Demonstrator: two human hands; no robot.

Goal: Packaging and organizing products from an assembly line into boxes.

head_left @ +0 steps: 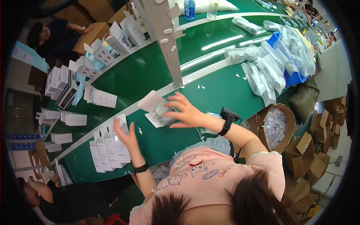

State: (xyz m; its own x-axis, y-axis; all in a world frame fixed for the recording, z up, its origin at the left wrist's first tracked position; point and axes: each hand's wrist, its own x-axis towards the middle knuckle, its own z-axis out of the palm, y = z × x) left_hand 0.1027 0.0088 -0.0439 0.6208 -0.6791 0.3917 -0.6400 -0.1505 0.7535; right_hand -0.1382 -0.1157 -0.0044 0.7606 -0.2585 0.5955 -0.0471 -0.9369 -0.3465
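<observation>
Open box: The white open box [152, 102] lay on the green desk [215, 88], between the two hands, its flap raised and a clear-wrapped piece [161, 114] in its mouth.
Right hand: The right hand [186, 111] was just beside the box, fingers spread and bent toward the piece; whether they touched could not be told.
Left hand: The left hand [126, 138] hung by the right end of a carton row [108, 150], fingers spread, pinching nothing visible.
Carton row: White cartons stood close together at the near left, apart from the box.
Bubble packs: At the right, bubble packs [258, 80] lay in and beside a blue bin [295, 78], away from both hands.
Far left: A far carton [103, 98] lay beyond the divider [219, 66].
Done: The box was formed and, it appeared, at least partly filled.
Remaining: The flap was not closed; work on this box looked about midway, while the carton row seemed to await its turn.
</observation>
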